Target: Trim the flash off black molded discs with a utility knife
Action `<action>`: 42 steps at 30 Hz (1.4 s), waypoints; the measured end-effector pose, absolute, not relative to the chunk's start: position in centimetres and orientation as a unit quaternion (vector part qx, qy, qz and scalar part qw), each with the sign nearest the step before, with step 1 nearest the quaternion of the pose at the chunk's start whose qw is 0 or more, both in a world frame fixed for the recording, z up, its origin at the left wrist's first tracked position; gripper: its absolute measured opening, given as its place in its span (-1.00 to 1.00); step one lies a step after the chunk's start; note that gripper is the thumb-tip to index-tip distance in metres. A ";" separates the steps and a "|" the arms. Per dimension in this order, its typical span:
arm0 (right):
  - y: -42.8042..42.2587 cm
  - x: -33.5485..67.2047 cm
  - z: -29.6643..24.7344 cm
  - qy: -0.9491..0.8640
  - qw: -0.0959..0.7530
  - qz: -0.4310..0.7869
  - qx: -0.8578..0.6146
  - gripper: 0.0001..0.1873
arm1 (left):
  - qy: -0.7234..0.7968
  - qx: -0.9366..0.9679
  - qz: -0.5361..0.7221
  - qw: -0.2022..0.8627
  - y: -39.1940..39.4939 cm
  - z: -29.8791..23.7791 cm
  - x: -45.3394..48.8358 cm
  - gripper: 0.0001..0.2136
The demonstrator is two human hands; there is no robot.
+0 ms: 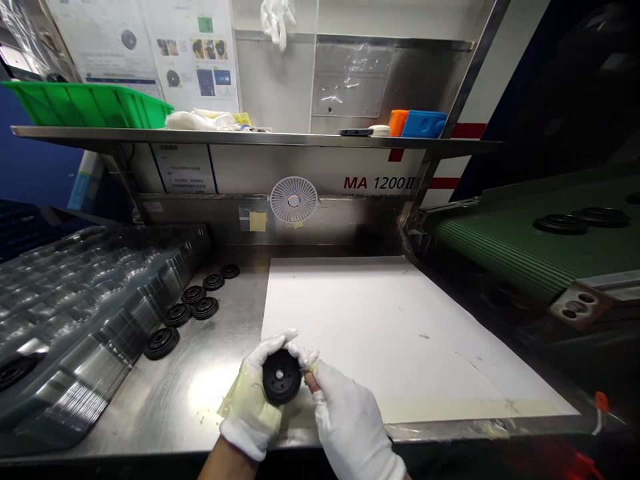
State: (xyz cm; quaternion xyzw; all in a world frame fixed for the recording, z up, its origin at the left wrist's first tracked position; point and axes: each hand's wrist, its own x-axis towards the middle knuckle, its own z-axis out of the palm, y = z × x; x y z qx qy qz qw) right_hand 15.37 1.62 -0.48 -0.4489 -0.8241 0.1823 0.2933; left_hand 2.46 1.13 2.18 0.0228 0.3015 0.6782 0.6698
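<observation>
Near the table's front edge, my left hand (255, 393), in a white glove with a yellowish palm covering, is closed around a black wheel-like disc (281, 377). The disc's face, with a small hub at its centre, is turned toward me. My right hand (347, 417), also in a white glove, is closed at the disc's right rim. A bare fingertip shows through that glove. Whatever the right fingers pinch is too small or too hidden to make out. To the left, several similar black discs (161, 343) lie on the metal table (200, 387).
Stacked clear plastic trays (110, 320) stand at left. White paper (360, 320) covers the table's middle and right. A green conveyor (500, 247) carries discs at right. Above, a shelf (300, 137) holds a green bin (90, 105). A small fan (293, 200) sits below it.
</observation>
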 end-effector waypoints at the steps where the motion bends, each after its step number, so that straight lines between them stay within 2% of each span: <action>1: 1.5 15.3 -0.6 -0.826 0.291 0.176 -0.450 -0.76 | 0.301 0.024 0.677 0.671 1.1 2.2 2.5 -0.91; 6: 1.2 15.2 -1.1 -0.848 0.269 0.154 -0.430 -0.76 | 0.291 0.009 0.691 0.662 1.2 2.0 2.5 -0.93; 11: 1.4 15.3 -1.3 -0.839 0.295 0.127 -0.440 -0.78 | 0.290 0.019 0.664 0.689 1.1 2.0 2.4 -0.92; 17: 0.6 14.7 -2.6 -0.846 0.273 0.117 -0.442 -0.77 | 0.311 0.020 0.720 0.620 1.5 0.6 2.4 -0.89; 22: 0.3 14.1 -3.0 -0.820 0.301 0.137 -0.466 -0.77 | 0.280 -0.012 0.759 0.588 1.7 0.2 2.8 -0.93; 26: -0.2 13.2 -3.4 -0.826 0.285 0.099 -0.476 -0.72 | 0.273 -0.009 0.794 0.544 1.8 0.2 3.4 -0.94; 29: -0.3 12.9 -3.4 -0.829 0.283 0.094 -0.474 -0.69 | 0.280 0.004 0.810 0.515 1.6 0.2 3.4 -0.87; 34: 0.4 13.9 -2.6 -0.823 0.301 0.143 -0.460 -0.76 | 0.272 0.046 0.740 0.614 1.0 0.1 2.6 -0.73; 42: -0.3 13.4 -2.9 -0.816 0.293 0.139 -0.478 -0.73 | 0.265 0.016 0.782 0.564 1.6 1.1 3.7 -0.96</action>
